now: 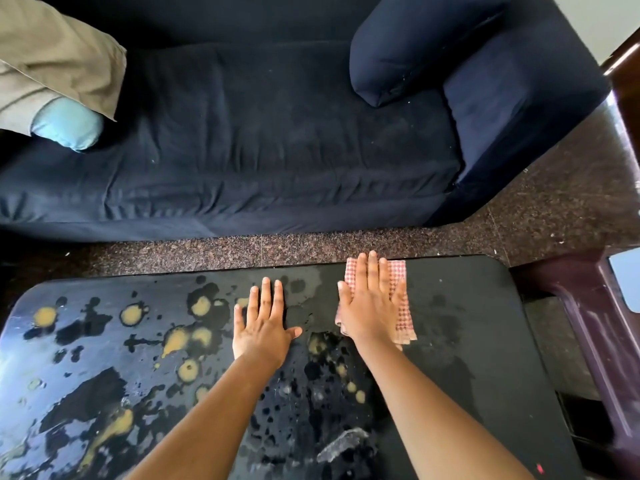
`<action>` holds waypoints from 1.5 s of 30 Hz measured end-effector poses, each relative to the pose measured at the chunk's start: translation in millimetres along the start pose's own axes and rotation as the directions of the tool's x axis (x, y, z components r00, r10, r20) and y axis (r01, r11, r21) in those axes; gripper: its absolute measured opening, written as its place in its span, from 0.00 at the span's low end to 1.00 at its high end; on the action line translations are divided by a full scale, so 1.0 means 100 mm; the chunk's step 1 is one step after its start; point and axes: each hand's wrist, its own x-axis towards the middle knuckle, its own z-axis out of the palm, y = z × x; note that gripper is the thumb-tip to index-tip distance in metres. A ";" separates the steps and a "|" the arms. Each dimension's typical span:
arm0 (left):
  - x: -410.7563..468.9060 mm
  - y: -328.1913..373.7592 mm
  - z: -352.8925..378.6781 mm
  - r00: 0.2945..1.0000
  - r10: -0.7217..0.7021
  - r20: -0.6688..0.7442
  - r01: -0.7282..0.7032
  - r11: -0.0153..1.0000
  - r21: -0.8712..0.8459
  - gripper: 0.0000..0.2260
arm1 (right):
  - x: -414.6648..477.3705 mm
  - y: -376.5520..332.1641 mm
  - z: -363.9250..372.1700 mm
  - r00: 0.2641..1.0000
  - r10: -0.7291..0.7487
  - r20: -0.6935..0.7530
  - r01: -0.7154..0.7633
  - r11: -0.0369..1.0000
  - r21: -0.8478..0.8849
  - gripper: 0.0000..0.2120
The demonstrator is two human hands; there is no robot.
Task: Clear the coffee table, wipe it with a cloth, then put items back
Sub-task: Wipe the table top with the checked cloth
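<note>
The black coffee table (485, 341) fills the lower half of the view, its left and middle top worn with tan and pale patches. A red-and-white checked cloth (403, 313) lies flat near the table's far edge, right of centre. My right hand (370, 303) presses flat on top of the cloth with fingers together, pointing toward the sofa. My left hand (265, 323) rests flat on the bare tabletop just left of it, fingers spread, holding nothing. The surface around the cloth looks damp and dark.
A dark blue sofa (277, 150) stands across a strip of speckled floor (277, 251) beyond the table. On it lie a blue cushion (408, 50), a beige pillow (52, 57) and a light blue bundle (69, 124). A maroon plastic chair (595, 323) stands at the right.
</note>
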 end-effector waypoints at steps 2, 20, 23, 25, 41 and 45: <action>0.01 -0.02 0.00 1.000 -0.016 -0.009 0.016 1.000 -0.003 0.40 | -0.05 -0.34 0.08 0.996 -0.092 0.016 0.091 0.994 0.055 0.31; 0.07 -0.32 -0.21 0.992 0.105 0.074 -0.108 0.994 0.034 0.53 | 0.00 -0.60 0.06 0.854 -0.477 0.208 0.498 0.865 -0.059 0.32; 0.06 -0.31 -0.20 0.995 0.081 0.061 -0.083 0.995 0.046 0.54 | 0.12 -0.23 0.01 0.904 -0.401 0.149 0.418 0.903 -0.104 0.30; 0.07 -0.29 -0.19 0.995 0.073 0.070 -0.076 0.996 0.048 0.54 | 0.11 -0.05 -0.01 0.974 -0.214 0.075 0.222 0.968 -0.116 0.30; 0.08 -0.26 -0.18 0.994 0.040 0.104 -0.049 0.995 0.084 0.53 | -0.08 -0.32 0.12 0.986 -0.163 0.043 0.165 0.985 -0.043 0.29; 0.09 -0.26 -0.17 0.994 0.039 0.101 -0.048 0.995 0.082 0.53 | -0.19 -0.70 0.19 0.943 -0.320 0.087 0.323 0.946 -0.021 0.28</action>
